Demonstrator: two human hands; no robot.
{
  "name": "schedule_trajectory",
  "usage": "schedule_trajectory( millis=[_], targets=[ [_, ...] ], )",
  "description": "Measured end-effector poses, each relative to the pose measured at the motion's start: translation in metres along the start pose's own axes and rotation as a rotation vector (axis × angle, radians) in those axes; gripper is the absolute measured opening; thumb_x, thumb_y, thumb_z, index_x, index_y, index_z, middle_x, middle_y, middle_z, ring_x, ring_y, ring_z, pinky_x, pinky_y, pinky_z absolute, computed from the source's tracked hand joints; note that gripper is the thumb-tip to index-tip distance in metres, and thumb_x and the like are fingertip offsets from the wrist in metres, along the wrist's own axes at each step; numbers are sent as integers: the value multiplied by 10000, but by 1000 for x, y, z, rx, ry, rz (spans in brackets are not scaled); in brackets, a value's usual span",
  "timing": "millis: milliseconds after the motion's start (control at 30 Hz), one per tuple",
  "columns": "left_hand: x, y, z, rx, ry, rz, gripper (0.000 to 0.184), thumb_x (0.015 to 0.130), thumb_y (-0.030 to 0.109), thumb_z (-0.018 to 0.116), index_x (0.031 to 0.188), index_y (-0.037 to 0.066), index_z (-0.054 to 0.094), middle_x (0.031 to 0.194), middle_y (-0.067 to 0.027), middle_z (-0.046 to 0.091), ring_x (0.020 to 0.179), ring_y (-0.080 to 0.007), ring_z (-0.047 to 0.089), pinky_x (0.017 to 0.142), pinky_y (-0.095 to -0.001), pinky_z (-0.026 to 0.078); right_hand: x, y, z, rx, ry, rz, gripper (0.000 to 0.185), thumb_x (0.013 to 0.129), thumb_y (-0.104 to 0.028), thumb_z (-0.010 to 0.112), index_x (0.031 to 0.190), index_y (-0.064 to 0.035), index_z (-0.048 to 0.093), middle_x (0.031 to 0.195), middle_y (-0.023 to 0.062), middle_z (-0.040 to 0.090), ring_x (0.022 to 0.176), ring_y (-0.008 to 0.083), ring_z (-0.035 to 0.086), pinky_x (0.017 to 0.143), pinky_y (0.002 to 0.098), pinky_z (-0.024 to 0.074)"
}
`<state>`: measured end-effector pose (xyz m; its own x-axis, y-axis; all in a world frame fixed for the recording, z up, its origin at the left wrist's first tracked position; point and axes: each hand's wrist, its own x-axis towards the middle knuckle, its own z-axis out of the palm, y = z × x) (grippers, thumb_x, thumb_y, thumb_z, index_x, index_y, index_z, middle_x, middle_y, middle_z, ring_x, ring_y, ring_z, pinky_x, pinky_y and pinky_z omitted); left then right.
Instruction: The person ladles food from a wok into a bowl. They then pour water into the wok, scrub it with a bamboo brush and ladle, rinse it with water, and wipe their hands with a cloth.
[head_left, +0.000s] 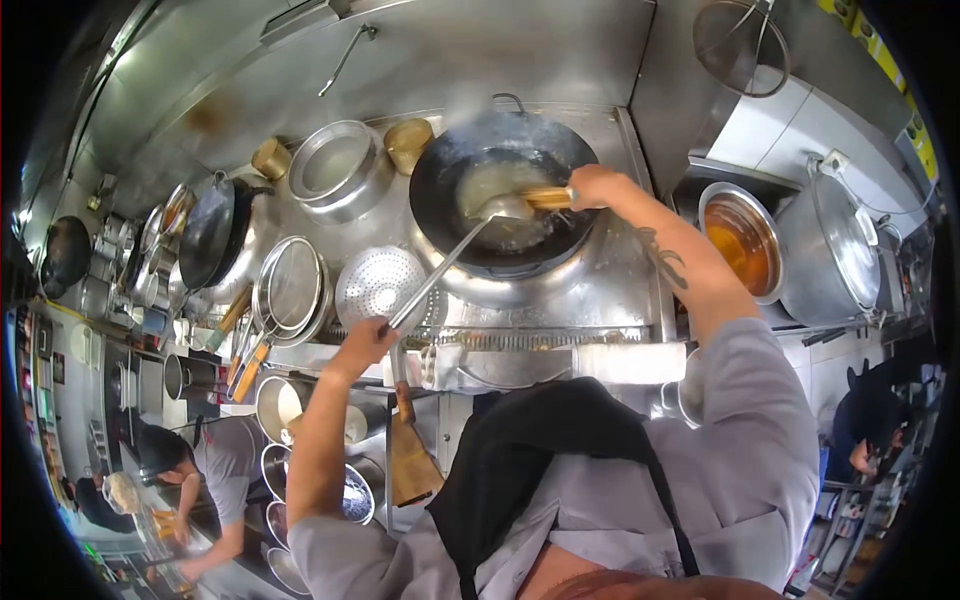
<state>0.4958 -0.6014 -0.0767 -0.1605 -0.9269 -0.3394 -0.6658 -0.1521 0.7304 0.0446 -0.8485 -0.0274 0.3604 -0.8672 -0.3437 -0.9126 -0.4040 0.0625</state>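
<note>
A large dark wok (435,190) sits on the burner ahead, with cloudy liquid in its bottom. My right hand (594,187) is closed around a bamboo wok brush (546,198) at the wok's right side, its bristles pointing inward over the liquid. My left hand (366,346) grips the end of a long metal ladle (440,272), which slants up and right into the wok. The ladle's head lies in the wok near the brush tips; whether they touch I cannot tell. Beside my left hand rests a perforated skimmer (378,284).
Round sieves (293,286) and a metal pot (338,200) stand left of the wok, with a brass-coloured container (408,143) behind. At right are a bowl of orange-brown liquid (742,240) and a large lidded pot (825,250). One person (215,460) works at lower left, another (868,410) at right.
</note>
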Motion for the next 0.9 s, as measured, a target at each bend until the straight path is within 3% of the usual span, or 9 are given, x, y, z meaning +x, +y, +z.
schedule_trajectory(
  millis=[33, 133, 300, 533, 600, 633, 667, 733, 900],
  targets=[
    [9, -28, 14, 398, 182, 326, 267, 882, 224, 607, 832, -35, 567, 660, -176, 607, 597, -342, 601, 583, -385, 511, -15, -3, -22, -28, -30, 10, 349, 671, -280, 760, 922, -42, 713, 921, 165, 696, 842, 323, 675, 761, 408, 534],
    [-10, 17, 30, 517, 321, 167, 230, 887, 220, 580, 881, -6, 537, 789, -251, 625, 775, -437, 602, 701, -493, 487, -39, -8, -54, -10, 41, 61, 354, 684, -305, 760, 907, -35, 711, 910, 162, 697, 843, 328, 671, 754, 416, 532],
    [2, 30, 26, 882, 361, 163, 243, 906, 247, 577, 958, 15, 527, 850, -171, 615, 754, -335, 651, 656, -406, 535, -54, -38, -42, 126, 405, -85, 384, 765, -351, 712, 1066, -118, 670, 931, 158, 681, 887, 328, 660, 778, 438, 528],
    [-13, 1, 29, 953, 355, 165, 215, 881, 202, 608, 964, 29, 512, 810, -142, 605, 754, -310, 650, 641, -404, 532, 8, -18, 21, 145, 175, 31, 336, 736, -318, 722, 981, -89, 698, 942, 177, 685, 901, 331, 661, 809, 427, 523],
    [-14, -12, 32, 507, 222, 256, 201, 849, 146, 626, 940, 11, 509, 688, -145, 585, 644, -298, 627, 606, -404, 517, -3, -6, 27, 152, 92, -11, 389, 714, -317, 741, 1058, -141, 701, 933, 152, 691, 897, 317, 661, 796, 414, 520],
    [-18, -12, 31, 296, 136, 310, 179, 845, 125, 632, 906, 18, 503, 586, -87, 537, 531, -207, 565, 500, -352, 478, -6, 0, 23, 160, 37, 4, 439, 701, -322, 753, 1091, -129, 691, 944, 155, 695, 879, 308, 670, 791, 400, 523],
    [-21, -10, 32, 292, 137, 307, 179, 845, 125, 632, 906, 18, 503, 586, -87, 537, 531, -207, 565, 500, -352, 478, -6, 6, 17, 156, 34, 2, 439, 701, -322, 753, 1091, -129, 691, 944, 155, 695, 879, 308, 670, 791, 400, 523],
    [-27, 9, 34, -467, -207, -312, 148, 876, 136, 628, 887, 47, 511, 608, -14, 489, 490, -114, 474, 421, -277, 414, -17, 11, -3, 301, 91, 105, 363, 701, -323, 746, 944, -55, 714, 894, 170, 695, 832, 316, 680, 758, 399, 530],
    [-15, 41, 73, -1024, -287, -383, 139, 898, 143, 610, 890, 87, 483, 661, 33, 456, 495, -65, 442, 400, -238, 382, -3, -10, 29, 509, 114, 127, 366, 705, -338, 744, 944, -63, 714, 910, 170, 698, 835, 321, 681, 759, 393, 530]
  ],
)
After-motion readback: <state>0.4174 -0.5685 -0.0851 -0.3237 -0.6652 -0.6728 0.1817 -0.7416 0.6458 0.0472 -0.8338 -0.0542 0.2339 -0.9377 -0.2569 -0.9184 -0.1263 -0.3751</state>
